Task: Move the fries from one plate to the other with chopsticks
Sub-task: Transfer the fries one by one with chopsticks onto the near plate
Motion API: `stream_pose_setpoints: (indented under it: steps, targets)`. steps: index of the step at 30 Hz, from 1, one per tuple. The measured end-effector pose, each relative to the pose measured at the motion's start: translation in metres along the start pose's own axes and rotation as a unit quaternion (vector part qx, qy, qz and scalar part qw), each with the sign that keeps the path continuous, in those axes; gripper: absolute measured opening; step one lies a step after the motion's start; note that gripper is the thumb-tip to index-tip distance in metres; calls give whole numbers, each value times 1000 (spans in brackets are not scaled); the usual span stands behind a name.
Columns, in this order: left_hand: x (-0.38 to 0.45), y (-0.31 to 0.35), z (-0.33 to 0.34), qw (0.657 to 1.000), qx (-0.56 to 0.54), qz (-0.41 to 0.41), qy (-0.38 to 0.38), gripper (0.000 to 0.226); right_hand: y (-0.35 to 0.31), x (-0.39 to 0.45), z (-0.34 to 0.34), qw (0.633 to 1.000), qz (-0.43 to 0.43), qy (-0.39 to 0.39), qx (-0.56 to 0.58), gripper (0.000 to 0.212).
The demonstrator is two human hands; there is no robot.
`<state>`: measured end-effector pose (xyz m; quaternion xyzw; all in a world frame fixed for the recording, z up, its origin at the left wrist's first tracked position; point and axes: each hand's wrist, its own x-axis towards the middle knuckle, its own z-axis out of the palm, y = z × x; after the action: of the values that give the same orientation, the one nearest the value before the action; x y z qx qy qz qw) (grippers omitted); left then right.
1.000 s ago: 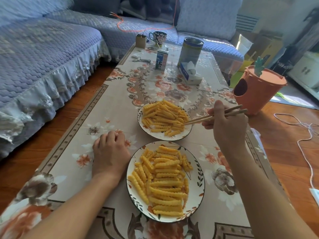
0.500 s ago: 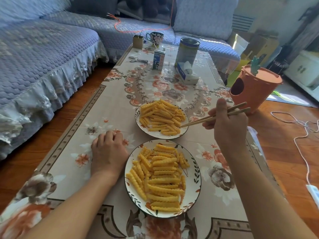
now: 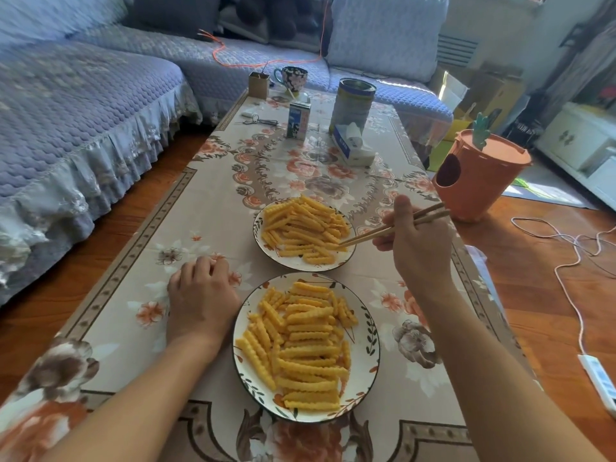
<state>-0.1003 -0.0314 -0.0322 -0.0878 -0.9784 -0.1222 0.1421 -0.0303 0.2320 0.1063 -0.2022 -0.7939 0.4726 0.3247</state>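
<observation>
Two white plates with leaf patterns hold yellow crinkle-cut fries. The far plate carries a pile of fries. The near plate carries more fries. My right hand grips a pair of wooden chopsticks, and their tips touch the fries at the right edge of the far plate. My left hand rests on the tablecloth just left of the near plate, fingers loosely curled, holding nothing.
On the floral table stand a milk carton, a tall tin, a tissue pack, a mug and a small box. An orange bin stands right of the table. A sofa runs along the left.
The chopstick tips have dipped a little lower onto the fries at the far plate's right edge. My left hand has stayed in place.
</observation>
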Motion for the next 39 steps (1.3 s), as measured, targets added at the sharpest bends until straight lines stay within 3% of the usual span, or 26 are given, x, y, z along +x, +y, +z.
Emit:
stream_pose_setpoints:
  steps: [4, 9, 15, 26, 39]
  targets:
    - [-1, 3, -4, 1000, 1, 6, -12, 33, -19, -5, -25, 999, 20, 13, 47, 48]
    - [-2, 4, -7, 1000, -6, 2, -13, 34, -46, -26, -47, 991, 52, -79, 100, 53]
    - [-2, 5, -8, 1000, -4, -1, -18, 28, -49, -45, -36, 984, 36, -156, 76, 50]
    - [-2, 4, -7, 1000, 0, 7, -20, 35, -31, -16, -31, 997, -3, -47, 64, 36]
    - [0, 3, -7, 1000, 5, 8, -20, 35, 3, -2, 11, 998, -28, -55, -11, 42]
